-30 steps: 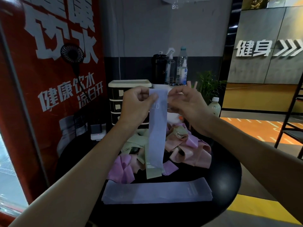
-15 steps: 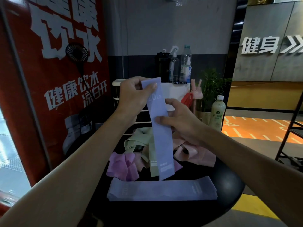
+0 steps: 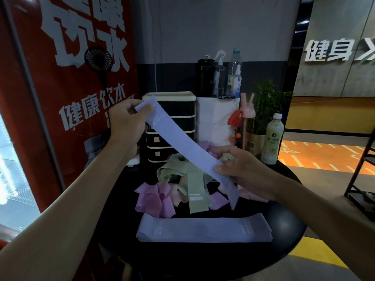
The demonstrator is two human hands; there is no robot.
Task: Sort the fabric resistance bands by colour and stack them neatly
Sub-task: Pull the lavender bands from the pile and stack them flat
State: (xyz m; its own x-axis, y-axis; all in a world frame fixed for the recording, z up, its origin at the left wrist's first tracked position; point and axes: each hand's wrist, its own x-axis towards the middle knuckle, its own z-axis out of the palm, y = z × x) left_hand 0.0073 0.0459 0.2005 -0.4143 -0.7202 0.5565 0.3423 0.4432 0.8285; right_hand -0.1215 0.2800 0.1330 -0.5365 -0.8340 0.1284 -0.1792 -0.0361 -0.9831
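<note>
— What has shifted in the last half second?

— The held blue band (image 3: 182,147) hung almost straight down; it now slants from upper left to lower right above the bench (image 3: 284,230). The right grip (image 3: 243,169) has slid down towards its lower end, and the left grip (image 3: 126,120) has moved out to the left.

— And how is it held?

— The left grip pinches the top end, thumb on the front. The right grip pinches it low down, thumb on top and fingers behind; a short tail hangs free below. "20" is printed near the top; the small letters after it are too small to read.

— Where are the others?

— One flat blue stack (image 3: 203,228) lies at the near edge. Its layers show at the left end, but I cannot count them. Behind it is a loose heap: green bands (image 3: 195,191), one lying flat with a label I cannot read; purple bands (image 3: 154,199) on the left; pink bands (image 3: 249,193) on the right, mostly hidden by the right grip. They are too tangled to count by colour.

— Any containers?

— A drawer unit (image 3: 178,110) stands behind the heap, its drawers closed, their contents hidden, partly covered by the held band. A pale drink bottle (image 3: 272,138) stands at the right, and three more bottles (image 3: 234,78) stand further back.
</note>
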